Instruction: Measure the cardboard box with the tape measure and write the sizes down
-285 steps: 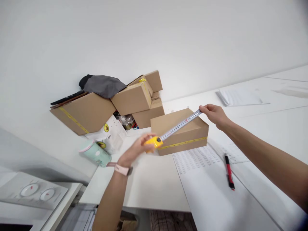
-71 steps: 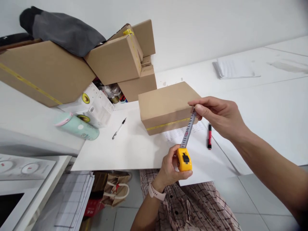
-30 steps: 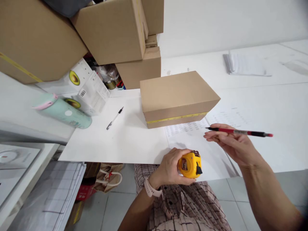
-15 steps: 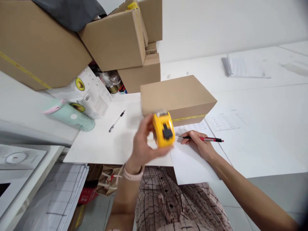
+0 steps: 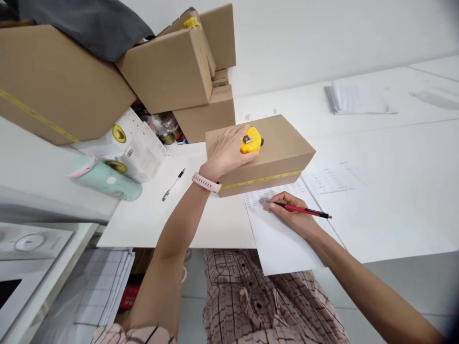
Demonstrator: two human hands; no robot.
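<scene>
My left hand [image 5: 229, 149] is on top of a closed cardboard box [image 5: 279, 136], its fingers and thumb round a yellow tape measure [image 5: 252, 140]. The tape measure lies on or just above the lid; its metal end hook shows, and no blade is drawn out. In my right hand [image 5: 291, 215] is a red and black pen [image 5: 301, 209], pinched with its tip at a printed sheet of paper [image 5: 287, 248]. Rows of small print fill the sheet's upper part, and the box stands over its far end.
A black and clear pen [image 5: 174, 184] lies on the white table [image 5: 143, 220]. To the left are a mint tumbler [image 5: 107, 177] and white avocado-printed boxes [image 5: 145, 148]. Large cartons [image 5: 168, 71] are stacked behind. A paper stack [image 5: 362, 98] lies at the far right.
My left hand has carried the tape measure forward from above the table's front onto the box top. My right hand stays at the paper with the pen, nearly unmoved.
</scene>
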